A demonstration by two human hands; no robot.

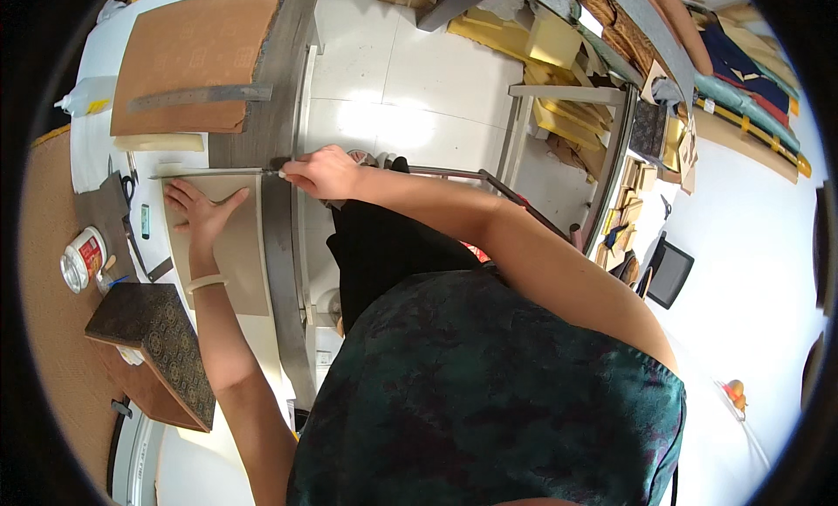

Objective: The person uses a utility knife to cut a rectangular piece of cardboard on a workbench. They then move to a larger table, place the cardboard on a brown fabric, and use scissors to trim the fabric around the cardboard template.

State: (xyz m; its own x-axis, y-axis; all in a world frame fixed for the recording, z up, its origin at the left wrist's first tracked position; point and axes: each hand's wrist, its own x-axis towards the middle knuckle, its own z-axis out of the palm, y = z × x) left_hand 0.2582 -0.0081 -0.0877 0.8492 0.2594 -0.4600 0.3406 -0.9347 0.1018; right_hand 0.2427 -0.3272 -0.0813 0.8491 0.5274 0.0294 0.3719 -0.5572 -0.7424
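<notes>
My left hand (205, 211) lies flat with fingers spread on a beige board (236, 270) on the worktable. Along the board's far edge runs a long thin metal strip (214, 172). At the strip's right end, over the table's edge, my right hand (321, 172) is closed in a pinch. A small pale tip shows at its fingertips, but what it holds is too small to tell. Beyond the strip, a brown patterned sheet (196, 52) carries a steel ruler (201, 96).
Left of the board are scissors (128, 188), a white jar with a red label (85, 260) and a metal square (144, 253). A patterned box (157, 349) stands near my left forearm. A metal-framed table (567, 93) is at the right, with yellow foam (554, 43) behind it.
</notes>
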